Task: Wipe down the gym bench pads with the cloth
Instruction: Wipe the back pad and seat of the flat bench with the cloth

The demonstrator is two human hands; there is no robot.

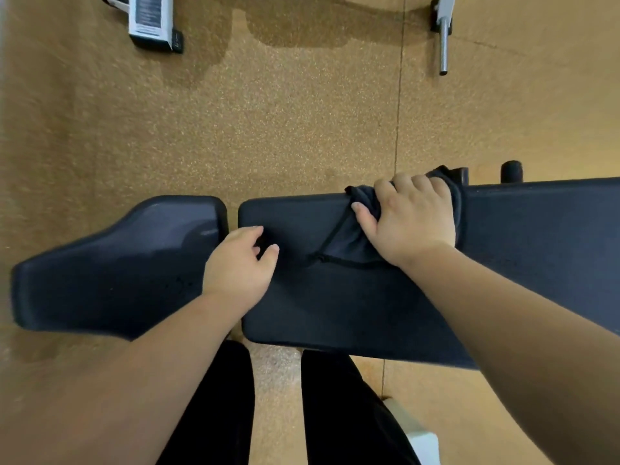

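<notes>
While our right hand (407,218) presses flat with fingers spread on the dark cloth (349,241), bunching it against the far edge of the long back pad (335,303), much of that cloth stays hidden under the palm; only a crumpled fold and a loose thread trailing left show. Our left hand (240,263) rests on the same pad's left end, thumb and forefinger curled narrowly around something small and dark that we cannot make out. We count two pads: the long one, cut off at the right edge, and the flared seat pad (114,263) to its left, apart from it by a thin gap. Two dark trouser legs (214,404) stand near us. Beyond the bench lies speckled tan rubber floor (268,129) with a seam line, plus two pieces of grey equipment, a machine foot (151,21) far left and a metal peg (443,45) far right, both cropped at the top.
</notes>
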